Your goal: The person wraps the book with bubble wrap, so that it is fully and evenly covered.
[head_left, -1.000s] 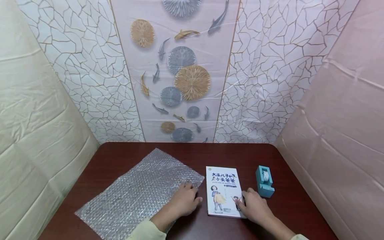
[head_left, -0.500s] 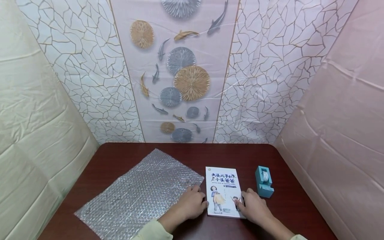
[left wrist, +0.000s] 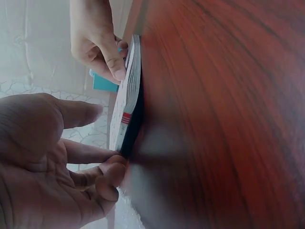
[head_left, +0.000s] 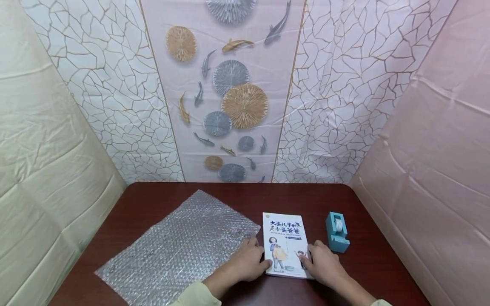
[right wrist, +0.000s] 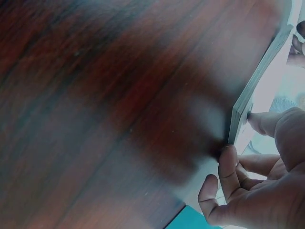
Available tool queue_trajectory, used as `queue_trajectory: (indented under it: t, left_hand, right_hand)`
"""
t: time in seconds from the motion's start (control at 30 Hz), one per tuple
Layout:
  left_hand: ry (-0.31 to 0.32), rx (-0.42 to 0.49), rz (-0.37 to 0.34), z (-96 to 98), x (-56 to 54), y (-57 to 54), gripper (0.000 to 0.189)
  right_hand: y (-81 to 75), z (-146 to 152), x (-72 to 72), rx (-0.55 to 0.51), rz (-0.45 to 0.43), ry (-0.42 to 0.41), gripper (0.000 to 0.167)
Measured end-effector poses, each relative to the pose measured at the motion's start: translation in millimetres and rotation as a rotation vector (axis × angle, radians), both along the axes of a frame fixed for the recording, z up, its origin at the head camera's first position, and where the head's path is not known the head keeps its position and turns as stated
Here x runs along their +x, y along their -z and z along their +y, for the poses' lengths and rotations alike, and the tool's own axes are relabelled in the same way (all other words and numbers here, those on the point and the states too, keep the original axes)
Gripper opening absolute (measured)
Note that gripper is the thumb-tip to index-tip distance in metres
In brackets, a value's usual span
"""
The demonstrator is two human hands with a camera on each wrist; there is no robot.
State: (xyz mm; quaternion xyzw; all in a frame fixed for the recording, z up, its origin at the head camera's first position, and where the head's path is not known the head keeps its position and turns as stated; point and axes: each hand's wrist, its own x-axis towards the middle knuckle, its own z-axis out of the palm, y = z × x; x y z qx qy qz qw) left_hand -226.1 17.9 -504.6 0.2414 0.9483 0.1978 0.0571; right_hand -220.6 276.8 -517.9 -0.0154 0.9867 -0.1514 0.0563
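Observation:
A white paperback book (head_left: 285,240) with cartoon figures on its cover lies on the dark red table between both hands. My right hand (head_left: 324,262) pinches its right edge, the thumb on the cover and the fingers at the side, as the right wrist view shows. At the spine side is my left hand (head_left: 248,260). Its fingertips (left wrist: 114,169) touch the lower spine edge (left wrist: 125,121), while the thumb hangs just over the cover, a small gap showing in the left wrist view. Left of the book a sheet of bubble wrap (head_left: 180,246) lies flat, partly under the left forearm.
A teal tape dispenser (head_left: 337,231) with a clear roll stands right of the book, close to the right hand. The table (head_left: 306,197) ends at a patterned backdrop (head_left: 245,140), and pale cloth walls (head_left: 432,170) rise on both sides.
My left hand has moved right, off the bubble wrap's edge to the book's spine, and its thumb now reaches over the cover. The right hand stays on the book's right edge.

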Motion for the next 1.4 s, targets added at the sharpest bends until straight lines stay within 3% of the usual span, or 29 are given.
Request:
queue_trajectory:
  t: [0.13, 0.23, 0.33, 0.37, 0.5, 0.6, 0.8, 1.07, 1.27, 1.4]
  left_hand:
    - [-0.019, 0.119, -0.052, 0.2, -1.5, 3.7, 0.032]
    - [-0.028, 0.228, -0.055, 1.8, -14.9, 30.6, 0.031]
    - [-0.047, 0.371, -0.123, 3.1, -19.5, 40.0, 0.03]
    - [-0.057, 0.437, -0.176, 3.4, -17.4, 36.6, 0.028]
    - [-0.12, 0.713, -0.406, 7.7, 2.5, -0.1, 0.032]
    - [-0.153, 0.829, -0.46, 13.1, 6.9, -4.1, 0.032]
    - [-0.197, 0.922, -0.505, 18.0, 4.7, 1.4, 0.034]
    - [-0.197, 1.031, -0.564, 18.2, 2.4, 2.2, 0.07]
    - [-0.19, 1.095, -0.596, 16.9, 1.0, 0.9, 0.078]
    - [-0.183, 1.135, -0.629, 15.9, 1.6, -2.8, 0.081]
  right_hand:
    - [-0.6, 0.7, 0.3, 0.005, -0.003, -0.008, 0.031]
    - [-0.2, 1.5, 0.3, 0.008, -0.007, -0.012, 0.032]
    - [0.8, 2.8, 0.6, 0.007, -0.004, -0.016, 0.034]
    - [1.0, 2.9, 0.7, 0.009, -0.003, -0.017, 0.035]
    - [0.8, 2.4, 0.7, 0.002, 0.001, -0.01, 0.035]
    - [1.1, 1.5, 0.6, -0.009, -0.005, -0.003, 0.035]
    - [1.8, 2.6, 2.7, -0.029, -0.013, 0.006, 0.04]
    - [-0.4, 1.4, 3.3, -0.141, 0.014, 0.058, 0.041]
    - [-3.2, 3.8, 1.4, -0.188, 0.068, 0.082, 0.041]
    - [-6.9, 4.3, -3.3, -0.318, 0.058, 0.171, 0.038]
